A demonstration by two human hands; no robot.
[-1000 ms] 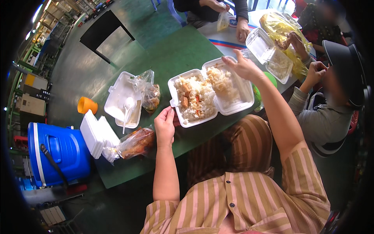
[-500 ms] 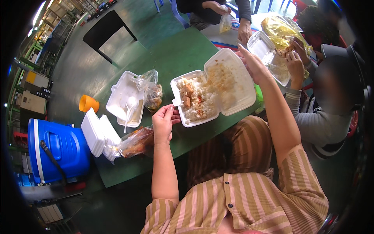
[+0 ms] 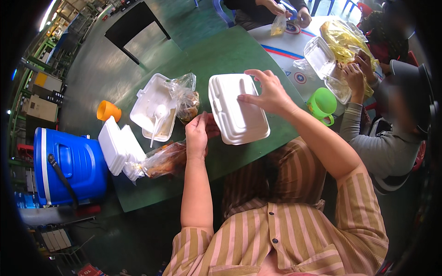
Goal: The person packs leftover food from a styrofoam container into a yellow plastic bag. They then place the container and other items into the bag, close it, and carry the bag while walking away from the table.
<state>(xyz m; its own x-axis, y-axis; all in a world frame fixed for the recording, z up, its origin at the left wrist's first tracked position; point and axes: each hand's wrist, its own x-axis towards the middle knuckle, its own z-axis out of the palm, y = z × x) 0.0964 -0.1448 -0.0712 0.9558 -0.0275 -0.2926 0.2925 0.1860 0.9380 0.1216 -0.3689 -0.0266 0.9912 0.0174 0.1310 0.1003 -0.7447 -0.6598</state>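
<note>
A white foam food box [image 3: 235,112] stands closed on the green table in front of me, its lid hiding the food inside. My left hand [image 3: 199,133] is at the box's left side, fingers curled against its edge and partly in shadow. Over the far right part of the lid lies my right hand [image 3: 272,94], thumb on the top and fingers spread toward the far edge. To the left is an open foam box [image 3: 142,110] with a white spoon [image 3: 159,120] in it. Beside it sits a clear plastic bag of food [image 3: 188,103]; another bag of food [image 3: 163,161] lies by my left wrist.
Stacked foam boxes [image 3: 117,145], an orange cup [image 3: 109,111] and a blue cooler [image 3: 69,165] are at the left. A green mug [image 3: 322,103] stands to the right. Two people eat at the neighbouring table [image 3: 276,43]. Beyond the green table [image 3: 221,55] is a black chair [image 3: 133,27].
The lid of the rice box has swung over from the right and now covers the rice. My right hand came leftward with it. The green mug has come into full view.
</note>
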